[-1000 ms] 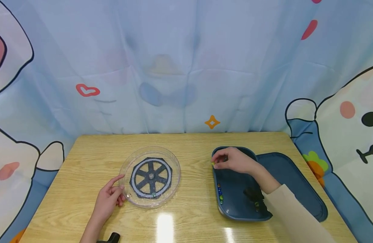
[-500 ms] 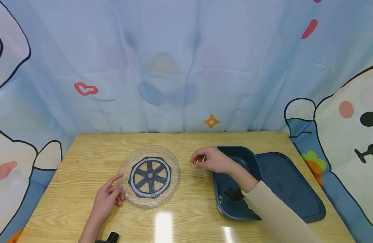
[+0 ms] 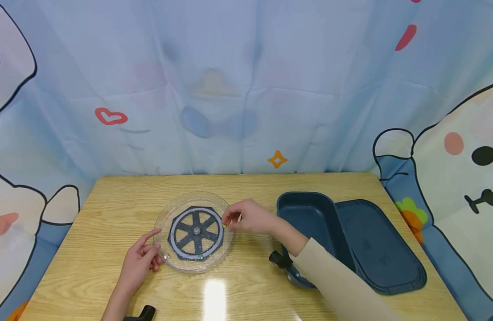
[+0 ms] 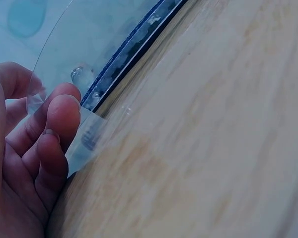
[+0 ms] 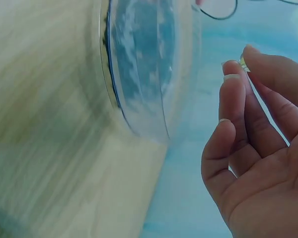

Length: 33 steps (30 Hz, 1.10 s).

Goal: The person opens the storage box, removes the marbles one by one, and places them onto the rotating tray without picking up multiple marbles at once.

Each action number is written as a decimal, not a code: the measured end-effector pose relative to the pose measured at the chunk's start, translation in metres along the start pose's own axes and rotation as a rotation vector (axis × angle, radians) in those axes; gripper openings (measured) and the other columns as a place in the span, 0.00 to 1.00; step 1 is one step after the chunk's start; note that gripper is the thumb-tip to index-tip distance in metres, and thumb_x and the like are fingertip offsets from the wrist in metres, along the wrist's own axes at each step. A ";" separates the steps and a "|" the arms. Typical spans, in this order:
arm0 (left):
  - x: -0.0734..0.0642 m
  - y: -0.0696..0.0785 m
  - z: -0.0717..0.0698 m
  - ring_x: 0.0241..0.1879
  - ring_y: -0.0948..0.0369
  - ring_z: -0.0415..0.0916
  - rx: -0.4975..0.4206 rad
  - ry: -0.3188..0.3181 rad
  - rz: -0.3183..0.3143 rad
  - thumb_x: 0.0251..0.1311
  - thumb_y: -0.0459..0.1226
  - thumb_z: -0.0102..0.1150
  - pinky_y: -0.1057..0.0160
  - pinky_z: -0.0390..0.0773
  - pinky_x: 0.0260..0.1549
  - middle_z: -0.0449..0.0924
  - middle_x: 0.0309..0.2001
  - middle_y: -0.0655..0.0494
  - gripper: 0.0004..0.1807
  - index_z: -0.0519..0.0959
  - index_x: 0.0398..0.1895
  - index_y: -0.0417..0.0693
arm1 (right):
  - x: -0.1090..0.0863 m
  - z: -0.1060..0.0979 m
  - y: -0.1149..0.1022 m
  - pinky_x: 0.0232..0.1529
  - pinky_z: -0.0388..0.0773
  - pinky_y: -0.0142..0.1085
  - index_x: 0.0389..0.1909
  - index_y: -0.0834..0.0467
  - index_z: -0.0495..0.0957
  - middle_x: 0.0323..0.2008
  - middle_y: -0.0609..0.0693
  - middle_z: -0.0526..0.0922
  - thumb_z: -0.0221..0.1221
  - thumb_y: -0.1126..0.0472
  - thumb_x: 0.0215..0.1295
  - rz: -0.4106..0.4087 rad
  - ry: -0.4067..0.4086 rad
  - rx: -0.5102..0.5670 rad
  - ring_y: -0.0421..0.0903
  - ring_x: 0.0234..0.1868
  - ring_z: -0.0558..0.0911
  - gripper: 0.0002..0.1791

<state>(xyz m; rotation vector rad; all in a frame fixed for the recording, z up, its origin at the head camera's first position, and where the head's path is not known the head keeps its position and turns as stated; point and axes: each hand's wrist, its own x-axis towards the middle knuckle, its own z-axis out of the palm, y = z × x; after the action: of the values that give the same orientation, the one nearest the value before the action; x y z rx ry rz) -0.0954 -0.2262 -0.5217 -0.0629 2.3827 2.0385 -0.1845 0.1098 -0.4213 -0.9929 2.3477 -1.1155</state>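
Note:
A clear round dish [image 3: 161, 218] stands on the wooden table, with a dark six-spoked wheel shape [image 3: 196, 231] showing in its middle. My left hand [image 3: 137, 263] holds the dish's left rim, its index finger along the edge. Near those fingers a clear glass marble [image 4: 82, 75] lies inside the dish; a greenish marble [image 3: 200, 257] is at the wheel's lower edge. My right hand [image 3: 251, 216] is over the dish's right rim, pinching a small yellow-green marble [image 5: 242, 63] between thumb and index finger. Its other fingers are loosely bent.
To the right stands a deep dark blue bin [image 3: 306, 200], partly covered by my right forearm. A flat dark blue lid [image 3: 384, 249] lies beside it. A patterned light blue curtain [image 3: 230, 111] hangs behind the table [image 3: 122, 191].
My right hand has travelled left from the bin's left edge to the dish's right rim, carrying the yellow-green marble. My left hand has stayed at the dish.

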 end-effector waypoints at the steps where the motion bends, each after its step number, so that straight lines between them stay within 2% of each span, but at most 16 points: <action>1: 0.000 0.000 0.000 0.14 0.62 0.71 0.000 0.001 -0.001 0.73 0.31 0.52 0.64 0.77 0.16 0.77 0.19 0.50 0.22 0.69 0.67 0.39 | 0.002 0.003 -0.001 0.38 0.78 0.34 0.40 0.55 0.85 0.35 0.40 0.83 0.66 0.65 0.64 -0.002 -0.010 -0.001 0.37 0.34 0.79 0.05; 9: 0.001 0.001 0.001 0.14 0.62 0.72 0.003 0.002 -0.010 0.73 0.31 0.52 0.64 0.78 0.17 0.77 0.19 0.49 0.21 0.69 0.67 0.40 | 0.010 0.025 -0.003 0.36 0.78 0.32 0.41 0.58 0.85 0.36 0.43 0.84 0.67 0.66 0.63 0.003 -0.085 0.011 0.36 0.33 0.79 0.06; 15: 0.000 0.000 0.001 0.14 0.62 0.71 0.007 0.006 -0.013 0.72 0.30 0.52 0.64 0.78 0.17 0.77 0.19 0.50 0.21 0.70 0.67 0.40 | 0.012 0.031 -0.006 0.35 0.78 0.32 0.38 0.53 0.84 0.35 0.43 0.84 0.67 0.66 0.62 0.013 -0.091 0.001 0.35 0.32 0.79 0.06; 19: 0.000 0.000 0.000 0.14 0.62 0.71 0.003 0.004 -0.007 0.72 0.30 0.52 0.64 0.77 0.16 0.77 0.19 0.49 0.21 0.70 0.67 0.40 | 0.013 0.033 -0.006 0.35 0.77 0.31 0.39 0.54 0.85 0.34 0.43 0.84 0.68 0.66 0.62 0.023 -0.090 0.006 0.35 0.32 0.79 0.06; 26: 0.000 0.001 0.001 0.14 0.61 0.72 -0.001 0.004 -0.006 0.72 0.31 0.52 0.64 0.77 0.16 0.77 0.19 0.49 0.21 0.70 0.67 0.39 | 0.011 0.028 -0.005 0.38 0.78 0.32 0.42 0.58 0.85 0.35 0.44 0.84 0.66 0.66 0.64 0.008 -0.086 0.013 0.35 0.34 0.79 0.07; 33: 0.000 0.001 0.001 0.14 0.61 0.71 -0.007 0.006 -0.005 0.72 0.31 0.53 0.63 0.78 0.16 0.77 0.19 0.49 0.21 0.71 0.66 0.39 | 0.003 0.005 -0.008 0.40 0.79 0.34 0.41 0.58 0.85 0.36 0.44 0.85 0.66 0.65 0.65 -0.016 -0.028 0.019 0.37 0.35 0.80 0.06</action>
<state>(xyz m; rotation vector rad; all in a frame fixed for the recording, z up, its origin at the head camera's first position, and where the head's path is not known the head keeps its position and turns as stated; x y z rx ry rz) -0.0958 -0.2253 -0.5213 -0.0756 2.3768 2.0476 -0.1800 0.1020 -0.4186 -1.0160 2.3071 -1.1207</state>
